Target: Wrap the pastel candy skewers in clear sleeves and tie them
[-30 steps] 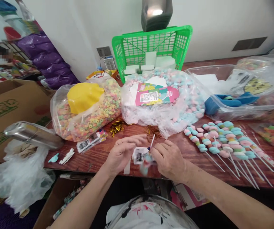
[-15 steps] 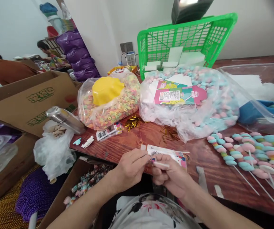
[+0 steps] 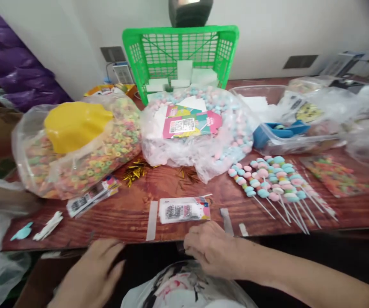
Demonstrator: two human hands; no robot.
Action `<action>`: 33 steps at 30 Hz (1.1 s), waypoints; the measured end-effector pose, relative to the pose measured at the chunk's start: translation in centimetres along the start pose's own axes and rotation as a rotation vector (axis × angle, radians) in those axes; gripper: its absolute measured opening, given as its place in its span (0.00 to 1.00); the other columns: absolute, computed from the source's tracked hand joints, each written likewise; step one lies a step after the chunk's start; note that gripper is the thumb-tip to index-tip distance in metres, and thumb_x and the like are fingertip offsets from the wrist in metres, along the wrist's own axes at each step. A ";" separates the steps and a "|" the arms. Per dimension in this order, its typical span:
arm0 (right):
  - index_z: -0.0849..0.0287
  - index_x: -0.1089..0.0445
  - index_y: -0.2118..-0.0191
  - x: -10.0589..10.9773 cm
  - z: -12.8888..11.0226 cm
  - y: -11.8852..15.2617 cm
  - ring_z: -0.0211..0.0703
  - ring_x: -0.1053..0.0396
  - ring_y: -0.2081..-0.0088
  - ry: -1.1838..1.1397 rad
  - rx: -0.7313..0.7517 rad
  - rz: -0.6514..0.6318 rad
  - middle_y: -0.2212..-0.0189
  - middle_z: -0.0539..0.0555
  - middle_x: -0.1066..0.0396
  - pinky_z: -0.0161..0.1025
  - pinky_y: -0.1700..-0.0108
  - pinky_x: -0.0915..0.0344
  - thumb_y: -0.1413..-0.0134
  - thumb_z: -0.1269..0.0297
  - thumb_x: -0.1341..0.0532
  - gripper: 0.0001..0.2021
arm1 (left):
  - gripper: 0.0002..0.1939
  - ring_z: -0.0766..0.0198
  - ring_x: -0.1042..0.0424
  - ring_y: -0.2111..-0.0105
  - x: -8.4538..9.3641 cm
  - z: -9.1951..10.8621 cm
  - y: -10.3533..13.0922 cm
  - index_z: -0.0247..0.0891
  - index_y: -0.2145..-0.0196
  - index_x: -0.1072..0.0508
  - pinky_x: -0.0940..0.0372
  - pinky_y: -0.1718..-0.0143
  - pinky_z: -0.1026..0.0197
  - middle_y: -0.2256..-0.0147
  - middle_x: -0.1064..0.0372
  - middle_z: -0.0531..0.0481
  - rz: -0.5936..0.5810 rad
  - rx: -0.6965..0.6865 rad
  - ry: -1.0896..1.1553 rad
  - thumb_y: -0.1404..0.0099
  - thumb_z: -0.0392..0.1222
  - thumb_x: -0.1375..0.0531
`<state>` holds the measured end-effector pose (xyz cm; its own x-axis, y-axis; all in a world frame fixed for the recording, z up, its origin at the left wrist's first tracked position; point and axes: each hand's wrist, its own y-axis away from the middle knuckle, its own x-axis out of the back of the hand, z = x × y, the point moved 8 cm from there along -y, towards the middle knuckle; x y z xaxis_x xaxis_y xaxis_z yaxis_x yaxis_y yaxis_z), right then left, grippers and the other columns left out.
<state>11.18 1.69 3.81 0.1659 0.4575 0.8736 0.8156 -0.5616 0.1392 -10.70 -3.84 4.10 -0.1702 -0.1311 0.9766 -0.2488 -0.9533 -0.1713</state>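
Note:
My left hand [image 3: 90,273] is off the front edge of the table, slightly blurred, with thumb and fingers apart and nothing seen between them. My right hand [image 3: 211,248] is closed at the table edge, its fingers curled downward; whatever may be inside them is hidden. Just beyond it lies a stack of clear printed packets [image 3: 184,209] with barcodes. To the right rest several pink and blue candy skewers [image 3: 276,177] on white sticks. White sticks [image 3: 48,226] and a small pale-blue piece [image 3: 22,231] lie at the left.
A bag of ring candies [image 3: 107,158] with a yellow bowl [image 3: 75,124] on it stands left. Behind the packets is a bag of pink and blue candies [image 3: 235,128]. A green basket [image 3: 181,47], gold tinsel ties [image 3: 135,172] and a clear tub with blue scoop [image 3: 277,133] are also about.
My hands, together over the table edge before, have parted. The left moved down and left, its fingers opening. The small white item in my right hand no longer shows. The view has turned right.

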 end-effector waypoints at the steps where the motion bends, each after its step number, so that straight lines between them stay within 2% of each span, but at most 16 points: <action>1: 0.56 0.31 0.67 0.7 1.4 0.3 0.38 0.34 0.68 0.068 -0.058 0.035 0.69 0.49 0.28 0.35 0.67 0.45 0.49 0.74 0.44 0.07 | 0.12 0.57 0.29 0.59 -0.8 3.2 -2.7 0.39 0.60 0.25 0.33 0.55 0.58 0.60 0.27 0.45 -0.007 -0.116 0.020 0.37 0.40 0.46; 2: 0.58 0.31 0.66 1.8 3.1 0.7 0.40 0.34 0.68 0.140 -0.127 0.094 0.69 0.51 0.28 0.36 0.67 0.45 0.49 0.75 0.45 0.08 | 0.13 0.57 0.30 0.57 -1.6 6.5 -5.4 0.38 0.59 0.26 0.34 0.52 0.56 0.58 0.28 0.44 -0.028 -0.214 0.036 0.37 0.36 0.48; 4: 0.60 0.30 0.63 4.3 6.9 2.2 0.44 0.34 0.66 0.283 -0.286 0.208 0.66 0.57 0.29 0.38 0.66 0.47 0.47 0.77 0.48 0.11 | 0.14 0.55 0.32 0.57 -3.9 11.9 -9.8 0.37 0.58 0.27 0.34 0.54 0.53 0.57 0.30 0.43 -0.182 -0.337 0.012 0.40 0.32 0.47; 5: 0.61 0.29 0.63 5.6 8.8 3.4 0.45 0.34 0.65 0.339 -0.359 0.256 0.65 0.59 0.29 0.39 0.66 0.47 0.47 0.78 0.48 0.12 | 0.14 0.53 0.33 0.58 -4.9 13.7 -11.4 0.35 0.59 0.28 0.33 0.56 0.52 0.58 0.30 0.42 -0.244 -0.362 -0.029 0.41 0.30 0.47; 7: 0.64 0.29 0.64 8.3 12.6 6.7 0.46 0.35 0.67 0.441 -0.506 0.348 0.67 0.61 0.30 0.39 0.67 0.49 0.46 0.78 0.50 0.13 | 0.15 0.51 0.33 0.58 -6.2 15.5 -13.1 0.32 0.58 0.28 0.32 0.60 0.50 0.59 0.32 0.40 -0.314 -0.392 -0.100 0.42 0.28 0.47; 9: 0.58 0.28 0.57 10.6 15.4 10.2 0.44 0.36 0.67 0.640 -0.624 0.432 0.66 0.57 0.30 0.38 0.68 0.51 0.45 0.76 0.49 0.16 | 0.16 0.50 0.34 0.59 -7.0 15.7 -13.4 0.30 0.56 0.29 0.31 0.63 0.51 0.59 0.33 0.39 -0.333 -0.387 -0.156 0.42 0.27 0.48; 11: 0.56 0.28 0.55 10.9 17.3 12.0 0.45 0.36 0.66 0.711 -0.614 0.394 0.67 0.56 0.30 0.38 0.68 0.51 0.48 0.76 0.46 0.17 | 0.18 0.50 0.34 0.60 -7.5 15.1 -13.0 0.28 0.54 0.30 0.31 0.66 0.52 0.59 0.33 0.38 -0.320 -0.368 -0.207 0.42 0.25 0.48; 14: 0.55 0.27 0.58 9.9 18.6 12.1 0.48 0.34 0.62 0.771 -0.476 0.325 0.64 0.57 0.28 0.40 0.65 0.48 0.48 0.75 0.44 0.14 | 0.19 0.50 0.34 0.59 -7.7 14.4 -12.3 0.28 0.52 0.31 0.31 0.64 0.51 0.59 0.33 0.38 -0.272 -0.342 -0.215 0.41 0.25 0.48; 17: 0.58 0.26 0.62 10.0 19.4 11.6 0.50 0.33 0.60 0.767 -0.431 0.356 0.63 0.59 0.27 0.41 0.63 0.44 0.46 0.73 0.43 0.10 | 0.15 0.52 0.34 0.58 -7.5 13.9 -12.2 0.31 0.58 0.30 0.32 0.61 0.52 0.61 0.32 0.41 -0.223 -0.321 -0.084 0.41 0.24 0.48; 19: 0.59 0.26 0.62 12.0 19.2 12.4 0.49 0.32 0.62 0.662 -0.434 0.533 0.65 0.59 0.26 0.43 0.62 0.41 0.43 0.69 0.44 0.09 | 0.13 0.54 0.34 0.60 -7.1 13.5 -12.3 0.33 0.63 0.29 0.33 0.61 0.53 0.63 0.32 0.43 -0.147 -0.326 0.008 0.40 0.24 0.48; 22: 0.58 0.25 0.64 15.9 17.8 15.5 0.48 0.29 0.64 0.383 -0.440 0.897 0.66 0.58 0.25 0.43 0.61 0.37 0.40 0.62 0.45 0.11 | 0.10 0.56 0.35 0.64 -6.2 13.1 -12.2 0.35 0.68 0.29 0.34 0.63 0.54 0.68 0.32 0.44 0.026 -0.357 0.079 0.39 0.25 0.48; 25: 0.53 0.25 0.66 17.8 16.2 17.9 0.48 0.29 0.67 0.037 -0.517 1.075 0.69 0.53 0.25 0.42 0.66 0.35 0.45 0.55 0.40 0.09 | 0.10 0.57 0.35 0.67 -6.0 13.0 -11.8 0.35 0.71 0.29 0.35 0.66 0.55 0.70 0.32 0.45 0.118 -0.372 0.121 0.38 0.26 0.48; 27: 0.52 0.24 0.70 17.1 15.2 17.5 0.47 0.28 0.69 -0.183 -0.532 1.053 0.71 0.51 0.25 0.41 0.68 0.34 0.49 0.54 0.36 0.09 | 0.10 0.57 0.35 0.67 -6.1 13.0 -11.6 0.35 0.71 0.29 0.35 0.65 0.56 0.70 0.32 0.45 0.127 -0.360 0.152 0.38 0.26 0.47; 28: 0.52 0.24 0.71 16.2 14.7 16.5 0.46 0.28 0.69 -0.244 -0.517 0.983 0.71 0.51 0.25 0.40 0.68 0.34 0.50 0.54 0.36 0.09 | 0.10 0.57 0.35 0.66 -6.1 13.0 -11.6 0.35 0.71 0.29 0.35 0.65 0.56 0.70 0.32 0.45 0.126 -0.352 0.167 0.38 0.26 0.47; 31: 0.56 0.24 0.74 12.4 14.0 13.1 0.43 0.29 0.71 -0.280 -0.462 0.736 0.74 0.52 0.25 0.38 0.69 0.35 0.48 0.56 0.39 0.12 | 0.09 0.57 0.35 0.65 -5.8 12.8 -11.6 0.35 0.69 0.28 0.35 0.63 0.55 0.68 0.31 0.46 0.119 -0.323 0.226 0.36 0.28 0.47; 33: 0.57 0.25 0.74 10.6 14.6 12.1 0.41 0.30 0.73 -0.247 -0.479 0.722 0.75 0.51 0.26 0.37 0.70 0.36 0.46 0.57 0.41 0.13 | 0.09 0.58 0.35 0.64 -5.7 12.5 -11.8 0.35 0.68 0.28 0.35 0.62 0.55 0.67 0.31 0.46 0.102 -0.302 0.263 0.35 0.29 0.47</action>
<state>30.90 9.77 7.96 0.7081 -0.0139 0.7060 0.1573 -0.9716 -0.1770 5.12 4.72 2.21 -0.4365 -0.1091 0.8931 -0.4799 -0.8114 -0.3337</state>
